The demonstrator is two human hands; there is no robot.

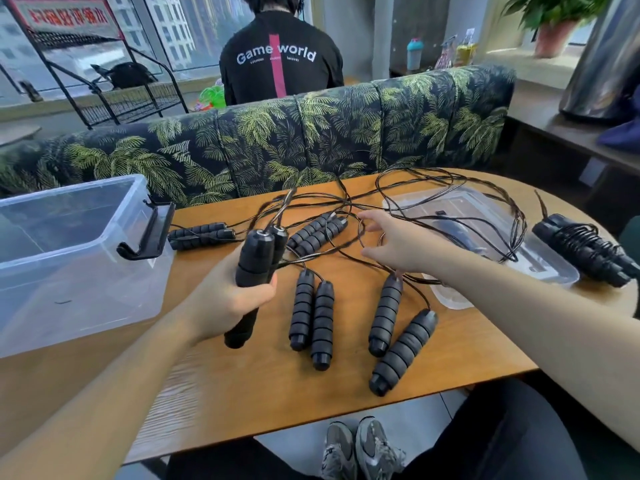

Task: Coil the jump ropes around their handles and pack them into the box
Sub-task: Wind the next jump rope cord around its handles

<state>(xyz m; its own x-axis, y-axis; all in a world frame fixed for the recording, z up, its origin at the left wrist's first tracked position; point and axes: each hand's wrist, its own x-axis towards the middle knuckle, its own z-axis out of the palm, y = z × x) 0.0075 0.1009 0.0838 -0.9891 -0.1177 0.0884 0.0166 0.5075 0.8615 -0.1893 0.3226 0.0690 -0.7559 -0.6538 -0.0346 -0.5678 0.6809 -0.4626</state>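
My left hand grips a pair of black jump rope handles held together and upright above the wooden table; their thin rope trails back toward the tangle. My right hand hovers open, fingers spread, over a tangle of black ropes in the middle. Several more black foam handles lie loose: a pair, another pair, a pair further back and a pair by the box. One coiled rope bundle rests at the far right. The clear plastic box stands at the left.
The box's clear lid lies on the table's right side under some ropes. A leaf-patterned sofa back runs behind the table, with a person in a black shirt seated beyond it. My shoes show below the table edge.
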